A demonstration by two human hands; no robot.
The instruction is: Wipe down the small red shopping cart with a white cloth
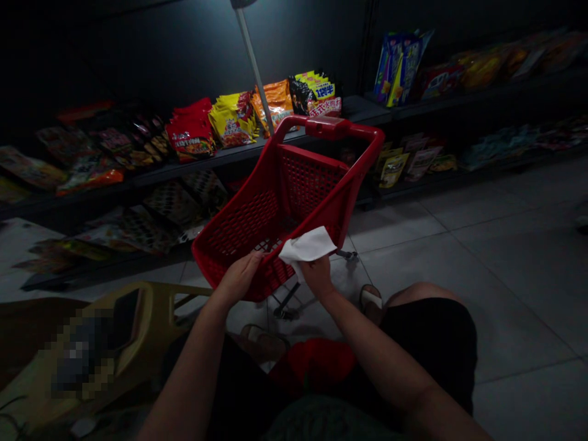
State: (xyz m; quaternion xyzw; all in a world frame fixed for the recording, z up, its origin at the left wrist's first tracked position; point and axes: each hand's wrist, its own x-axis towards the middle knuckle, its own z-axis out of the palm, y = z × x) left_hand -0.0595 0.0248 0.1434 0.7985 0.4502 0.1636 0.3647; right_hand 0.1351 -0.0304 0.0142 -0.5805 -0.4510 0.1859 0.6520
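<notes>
A red plastic shopping cart (271, 214) with perforated sides stands in front of me, its handle towards the shelves at upper right. My left hand (241, 275) grips the near rim of its basket, fingers over the edge. In my right hand (316, 275) is a white cloth (310, 245), bunched in the fingers and lying against the near side of the basket. The cloth covers part of the rim, and the right fingertips are hidden under it.
Shelves with snack bags, among them red packets (190, 131) and yellow packets (234, 119), run behind the cart. A yellowish plastic chair (156, 306) stands at left, bearing a dark phone-like slab (126, 318) and a pixelated item. A grey pole (252, 61) rises behind the cart.
</notes>
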